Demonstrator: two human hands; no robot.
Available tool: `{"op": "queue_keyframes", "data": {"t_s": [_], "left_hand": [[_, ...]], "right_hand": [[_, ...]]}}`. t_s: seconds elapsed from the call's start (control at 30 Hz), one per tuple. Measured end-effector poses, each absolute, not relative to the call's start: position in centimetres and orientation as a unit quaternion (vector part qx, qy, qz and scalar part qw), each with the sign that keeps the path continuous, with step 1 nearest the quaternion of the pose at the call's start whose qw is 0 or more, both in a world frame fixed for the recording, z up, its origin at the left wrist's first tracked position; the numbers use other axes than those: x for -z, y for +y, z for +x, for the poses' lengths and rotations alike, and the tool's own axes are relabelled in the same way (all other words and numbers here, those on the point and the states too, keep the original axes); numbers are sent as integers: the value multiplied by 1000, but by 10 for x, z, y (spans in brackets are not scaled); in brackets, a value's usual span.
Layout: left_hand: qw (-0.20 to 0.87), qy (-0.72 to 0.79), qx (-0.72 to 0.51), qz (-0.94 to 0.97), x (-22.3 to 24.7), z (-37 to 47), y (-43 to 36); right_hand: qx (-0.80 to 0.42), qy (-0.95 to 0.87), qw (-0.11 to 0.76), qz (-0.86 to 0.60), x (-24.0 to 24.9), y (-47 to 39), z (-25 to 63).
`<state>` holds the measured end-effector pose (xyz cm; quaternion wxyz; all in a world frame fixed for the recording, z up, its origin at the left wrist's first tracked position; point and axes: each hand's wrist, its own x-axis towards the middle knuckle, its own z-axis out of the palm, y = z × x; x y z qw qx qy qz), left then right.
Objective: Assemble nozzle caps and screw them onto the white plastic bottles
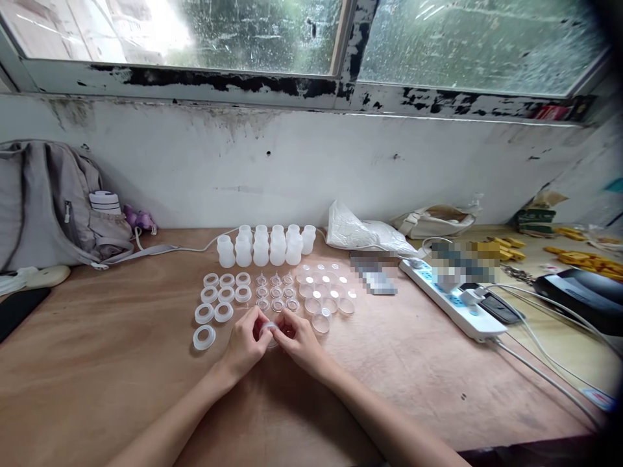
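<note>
Between the fingertips of both hands, low over the tabletop (121, 363), sits a small clear plastic cap (268, 331); the left hand (244, 344) and right hand (298, 340) each close a pinching grip on its rim. It looks light, thin and slippery, best held by the edge. Beyond lie white rings (214, 305), clear domes (324, 295) and small bottles (265, 246), which look empty.
</note>
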<state>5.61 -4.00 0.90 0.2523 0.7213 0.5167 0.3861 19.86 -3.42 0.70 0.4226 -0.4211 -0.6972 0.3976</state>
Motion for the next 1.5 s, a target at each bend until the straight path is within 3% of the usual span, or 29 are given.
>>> {"op": "queue_keyframes", "data": {"t_s": [0.33, 1.2, 1.5], "left_hand": [[252, 493, -373, 745, -9, 51, -34], [250, 485, -347, 763, -7, 50, -33], [309, 469, -365, 743, -6, 50, -30]], "right_hand": [[-412, -644, 470, -440, 1, -29, 196], [-431, -667, 445, -413, 3, -29, 200], [-427, -670, 453, -405, 4, -27, 199]]}}
